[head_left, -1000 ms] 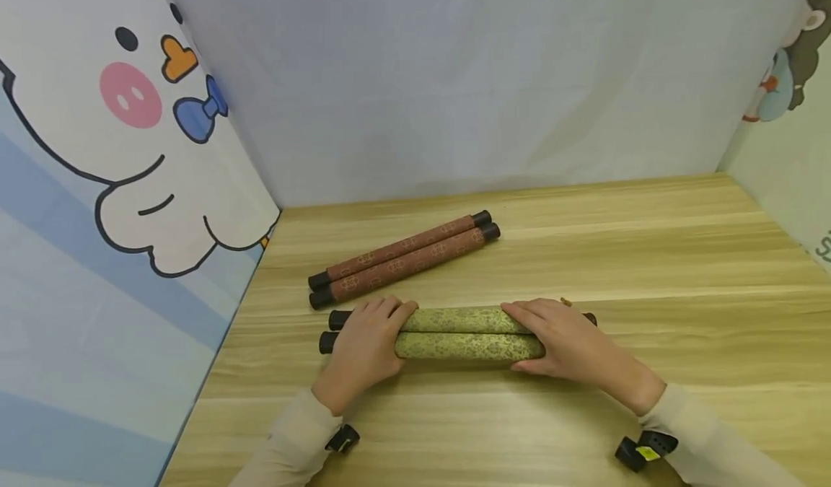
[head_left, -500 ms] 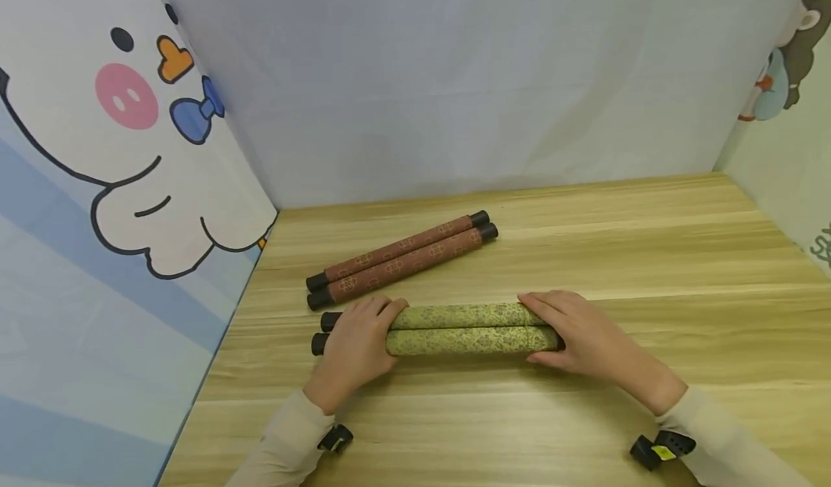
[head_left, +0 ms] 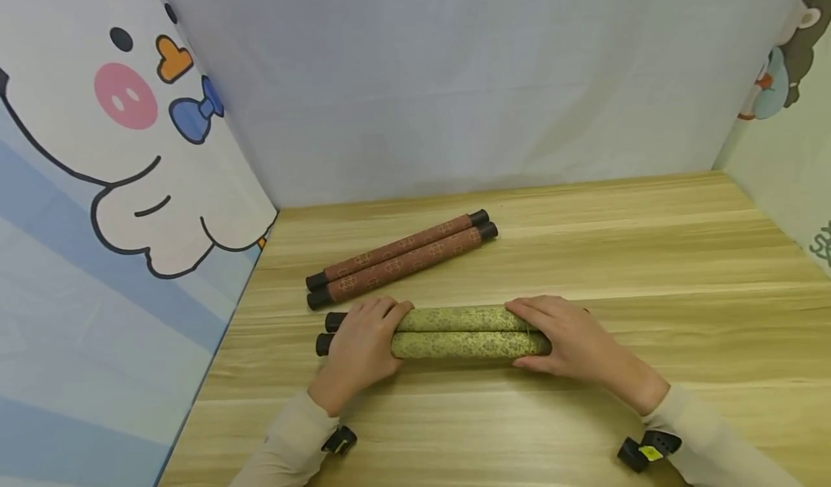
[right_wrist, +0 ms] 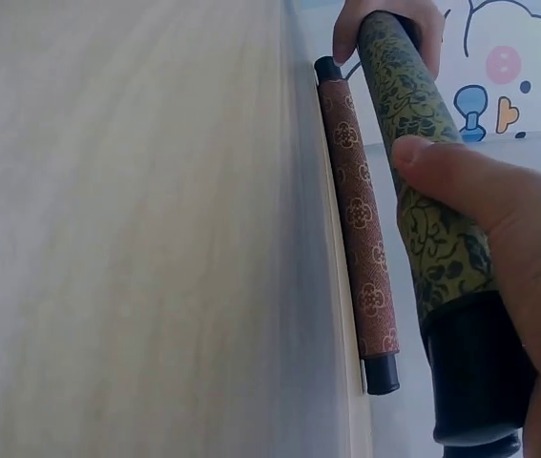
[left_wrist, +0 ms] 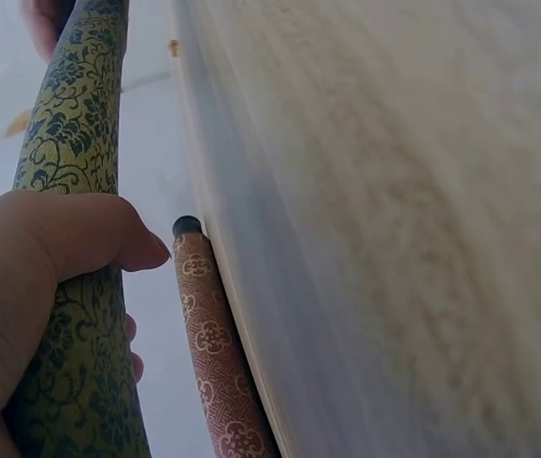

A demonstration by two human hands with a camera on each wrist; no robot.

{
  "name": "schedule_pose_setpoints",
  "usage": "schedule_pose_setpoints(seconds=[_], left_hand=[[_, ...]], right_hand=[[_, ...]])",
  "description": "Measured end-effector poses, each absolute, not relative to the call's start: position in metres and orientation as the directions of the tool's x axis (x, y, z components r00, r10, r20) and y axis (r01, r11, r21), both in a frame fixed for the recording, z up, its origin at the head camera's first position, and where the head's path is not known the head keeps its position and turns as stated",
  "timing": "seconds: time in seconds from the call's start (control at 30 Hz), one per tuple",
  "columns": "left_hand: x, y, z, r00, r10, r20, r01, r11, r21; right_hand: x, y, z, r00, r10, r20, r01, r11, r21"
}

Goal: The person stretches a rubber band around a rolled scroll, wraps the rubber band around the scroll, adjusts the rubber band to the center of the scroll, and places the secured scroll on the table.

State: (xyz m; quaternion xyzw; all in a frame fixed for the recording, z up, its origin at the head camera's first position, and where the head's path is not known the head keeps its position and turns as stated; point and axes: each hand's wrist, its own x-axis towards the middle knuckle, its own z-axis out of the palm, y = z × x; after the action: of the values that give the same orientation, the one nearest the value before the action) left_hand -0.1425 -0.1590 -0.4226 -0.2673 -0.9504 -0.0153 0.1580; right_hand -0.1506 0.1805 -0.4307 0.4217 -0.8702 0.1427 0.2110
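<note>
Hands: 2, i.e. 1 left hand (head_left: 363, 346) and 1 right hand (head_left: 574, 337). Green rolls (head_left: 464, 344): 2. Red-brown rolls (head_left: 409, 261): 2; total no. of rolls, 4. Black end caps (head_left: 488, 231) on red-brown rolls: 4, i.e. 2 ea. Dark caps (head_left: 335, 322) on green rolls, left-hand end: 2. Wrist devices (head_left: 340, 440): 2. Sleeves (head_left: 714, 440): 2. Tabletop (head_left: 649, 256): 1. Backdrop panels (head_left: 454, 76): 3.

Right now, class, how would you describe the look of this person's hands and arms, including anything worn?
The left hand and right hand wear no gloves. Plain cream sleeves cover the forearms. A small black device is worn near each wrist; the right one shows a black strap and a bright yellow mark.
</note>
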Motion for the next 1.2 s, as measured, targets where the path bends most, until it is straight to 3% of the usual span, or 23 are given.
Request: schedule_pose_setpoints(seconds=[0.3, 0.87, 1.2], left_hand=[[-0.143, -0.163, -0.424, -0.822, 0.475, 0.313, 0.490, 0.871, -0.035], [-0.141, -0.156, -0.424, -0.803, 0.501, 0.322, 0.515, 0.856, -0.047], [-0.139, -0.156, -0.422, -0.818, 0.483, 0.312, 0.498, 0.866, -0.035]], right_hand=[[-0.148, 0.189, -0.432, -0.628, -0.638, 0.445, -0.748, 0.653, -0.119], [-0.148, 0.178, -0.427, -0.540, -0.660, 0.522, -0.796, 0.601, -0.065], [-0.146, 0.179, -0.428, -0.608, -0.656, 0.447, -0.761, 0.642, -0.093]])
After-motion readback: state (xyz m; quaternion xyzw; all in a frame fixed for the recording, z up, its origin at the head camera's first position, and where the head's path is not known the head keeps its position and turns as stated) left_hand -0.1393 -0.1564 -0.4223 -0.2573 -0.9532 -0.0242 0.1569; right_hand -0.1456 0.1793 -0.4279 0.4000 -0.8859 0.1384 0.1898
